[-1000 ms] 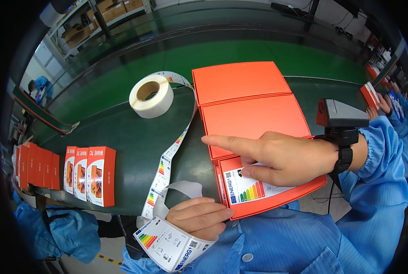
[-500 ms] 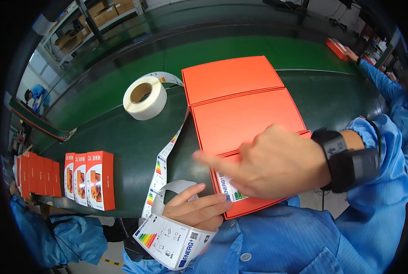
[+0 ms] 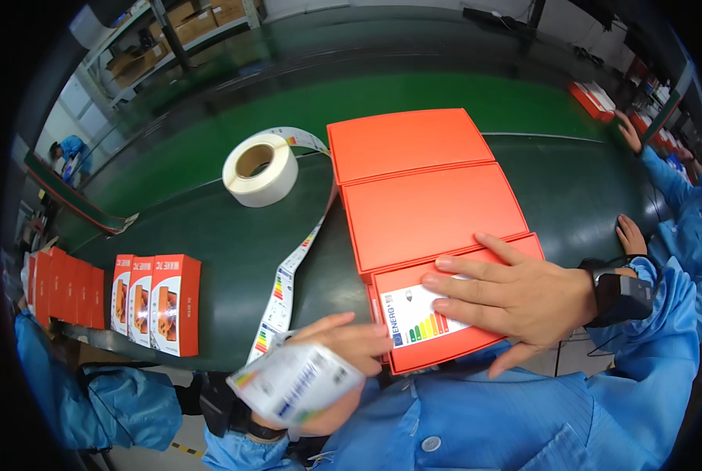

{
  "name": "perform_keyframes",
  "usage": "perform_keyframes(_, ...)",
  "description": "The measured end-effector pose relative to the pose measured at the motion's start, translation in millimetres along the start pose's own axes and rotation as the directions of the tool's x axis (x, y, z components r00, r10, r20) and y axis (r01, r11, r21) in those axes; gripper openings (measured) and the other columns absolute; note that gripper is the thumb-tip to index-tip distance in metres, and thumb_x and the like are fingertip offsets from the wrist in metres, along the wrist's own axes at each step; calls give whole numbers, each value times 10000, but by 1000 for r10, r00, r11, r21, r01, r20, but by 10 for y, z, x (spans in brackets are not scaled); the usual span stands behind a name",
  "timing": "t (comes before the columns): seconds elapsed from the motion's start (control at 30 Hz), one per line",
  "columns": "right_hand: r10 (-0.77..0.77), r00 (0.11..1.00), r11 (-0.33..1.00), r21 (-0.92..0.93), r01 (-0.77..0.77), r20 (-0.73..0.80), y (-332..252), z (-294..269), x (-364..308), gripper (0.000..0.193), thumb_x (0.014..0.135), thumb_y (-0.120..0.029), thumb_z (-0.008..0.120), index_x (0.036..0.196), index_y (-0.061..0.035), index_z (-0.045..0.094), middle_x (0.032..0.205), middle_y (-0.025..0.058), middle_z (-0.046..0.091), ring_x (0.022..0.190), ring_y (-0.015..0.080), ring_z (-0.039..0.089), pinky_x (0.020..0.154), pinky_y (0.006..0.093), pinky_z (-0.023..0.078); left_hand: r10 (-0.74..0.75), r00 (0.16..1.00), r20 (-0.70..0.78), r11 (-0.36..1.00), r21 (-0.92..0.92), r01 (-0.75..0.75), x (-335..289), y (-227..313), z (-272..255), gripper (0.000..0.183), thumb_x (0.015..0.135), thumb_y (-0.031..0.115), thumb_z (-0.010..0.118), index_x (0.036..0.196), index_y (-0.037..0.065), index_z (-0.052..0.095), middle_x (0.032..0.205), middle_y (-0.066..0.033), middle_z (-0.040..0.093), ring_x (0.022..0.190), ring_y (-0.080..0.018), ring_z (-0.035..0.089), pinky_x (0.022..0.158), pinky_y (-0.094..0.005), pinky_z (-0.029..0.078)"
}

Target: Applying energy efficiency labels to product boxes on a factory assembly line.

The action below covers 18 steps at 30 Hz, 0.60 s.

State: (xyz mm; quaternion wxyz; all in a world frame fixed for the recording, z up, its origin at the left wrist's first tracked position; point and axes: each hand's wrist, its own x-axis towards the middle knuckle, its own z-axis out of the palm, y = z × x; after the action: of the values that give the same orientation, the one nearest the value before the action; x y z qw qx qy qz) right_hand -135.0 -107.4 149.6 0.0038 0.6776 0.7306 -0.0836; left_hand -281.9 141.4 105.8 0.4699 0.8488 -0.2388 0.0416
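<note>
My right hand [image 3: 524, 302] lies flat on the nearest of the orange-red boxes [image 3: 437, 355], fingers spread over a printed energy label [image 3: 410, 323] stuck on its top. The label's right part is hidden under the fingers. At the box's left end, my left hand [image 3: 351, 345] touches the edge with its fingertips. It is closed on a label strip [image 3: 276, 314], whose loose end [image 3: 296, 385] hangs blurred over the back of the hand. The strip curves away to a white label roll [image 3: 261, 174] standing beyond. Two more flat boxes [image 3: 429, 208] adjoin the nearest one.
Several printed boxes [image 3: 177, 306] stand upright at the left, beside a row of red boxes [image 3: 76, 294]. A green conveyor belt [image 3: 398, 86] runs behind the dark worktop [image 3: 563, 180]. At the right, a co-worker's hand [image 3: 628, 132] is near another red box [image 3: 592, 100].
My right hand has gone from a pointing shape over the box to lying flat on the label, further right. The label's printed area is more exposed. The strip's loose end has swung and blurred.
</note>
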Motion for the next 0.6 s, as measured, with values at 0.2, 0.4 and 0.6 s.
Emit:
perform_keyframes(0.2, -115, 862, 970, 129, 204, -494, 162, -218, 558, 587, 807, -394, 601, 1254, -39, 465, 1304, 204, 388, 1162, 355, 422, 925, 482, 346, -430, 879, -207, 750, -624, 220, -36, 95, -53, 332, 937, 111, 424, 1225, -53, 459, 1137, -169, 566, 1039, -206, 557, 913, -318, 419)
perform_keyframes(0.4, -20, 822, 787, 498, 364, -569, 35, -339, 1284, 383, 834, -259, 577, 1127, -14, 552, 1052, 154, 487, 945, 288, 475, 777, 364, 427, -333, 905, -263, 878, -436, 196, -38, 190, -83, 292, 908, 58, 465, 1186, -29, 441, 958, -124, 600, 888, -216, 606, 818, -330, 474)
perform_keyframes(0.6, -114, 768, 759, 443, 477, -630, 29, -268, 1456, 287, 784, -217, 629, 998, -26, 623, 848, 67, 560, 816, 238, 518, 751, 343, 425, -418, 884, -207, 877, -347, 333, -215, 194, -164, 411, 872, 198, 548, 1210, 11, 405, 1131, -113, 531, 1076, -224, 521, 899, -351, 431)
